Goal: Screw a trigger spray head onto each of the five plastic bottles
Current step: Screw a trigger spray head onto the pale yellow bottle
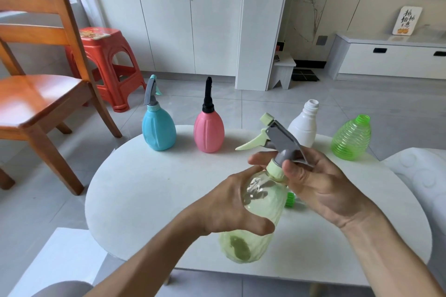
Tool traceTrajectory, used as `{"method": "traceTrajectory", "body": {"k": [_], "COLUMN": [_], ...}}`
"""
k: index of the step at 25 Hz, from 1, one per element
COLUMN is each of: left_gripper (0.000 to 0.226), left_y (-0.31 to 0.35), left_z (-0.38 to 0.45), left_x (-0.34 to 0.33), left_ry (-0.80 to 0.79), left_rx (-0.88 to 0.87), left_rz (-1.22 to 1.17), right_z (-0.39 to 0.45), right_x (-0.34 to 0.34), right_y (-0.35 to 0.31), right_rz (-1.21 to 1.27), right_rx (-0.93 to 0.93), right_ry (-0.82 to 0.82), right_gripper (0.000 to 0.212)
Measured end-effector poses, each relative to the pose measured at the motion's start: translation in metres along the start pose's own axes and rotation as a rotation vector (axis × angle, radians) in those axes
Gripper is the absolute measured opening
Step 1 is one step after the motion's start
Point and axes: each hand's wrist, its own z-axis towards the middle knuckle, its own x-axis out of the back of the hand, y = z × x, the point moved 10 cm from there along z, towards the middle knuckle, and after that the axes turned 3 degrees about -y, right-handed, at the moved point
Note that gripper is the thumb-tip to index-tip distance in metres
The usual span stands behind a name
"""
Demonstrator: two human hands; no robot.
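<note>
While the left hand [237, 202] is wrapping the pale green bottle [255, 219] around its belly above the near tabletop [144, 200], the right hand [321, 188] is pinching the collar of the trigger spray head [277, 144]. The bottle's long axis is tilting up and away, neck far, so the right hand is sitting nearer the thread. Farther right, the white bottle [304, 125] and the ribbed green bottle [351, 138] are standing headless.

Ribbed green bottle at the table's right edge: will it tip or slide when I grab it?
The ribbed green bottle looks clear and empty, so probably light and easily nudged. Its thin-looking walls may flex under a firm grip. It stands near the table edge, so a sideways push could knock it off.
</note>
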Motion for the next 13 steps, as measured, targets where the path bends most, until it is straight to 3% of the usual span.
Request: {"method": "traceTrajectory", "body": {"k": [2, 4, 7, 11, 13], "left_gripper": [0.090, 0.113, 0.122, 0.117, 0.115], "left_y": [-0.005, -0.010, -0.011, -0.008, -0.005], "left_z": [-0.002, -0.010, -0.020, -0.019, -0.018], "left_x": [0.006, 0.017, 0.015, 0.026, 0.032], "left_ry": [0.086, 0.306, 0.532, 0.608, 0.576], "left_rx": [0.024, 0.097, 0.157, 0.168, 0.136], "left_rz": [0.068, 0.253, 0.415, 0.726, 0.706], "right_z": [-0.001, -0.002, -0.005, 0.003, 0.008], "right_x": [0.006, 0.015, 0.019, 0.009, 0.002], "right_y": [-0.002, 0.002, 0.016, 0.014, 0.011], "right_rz": [-0.098, -0.155, -0.100, -0.088, -0.144], "right_rx": [0.021, 0.080, 0.120, 0.084, 0.068], "right_ry": [0.076, 0.212, 0.333, 0.158, 0.074], "right_gripper": [0.029, 0.030, 0.033, 0.023, 0.030]}}
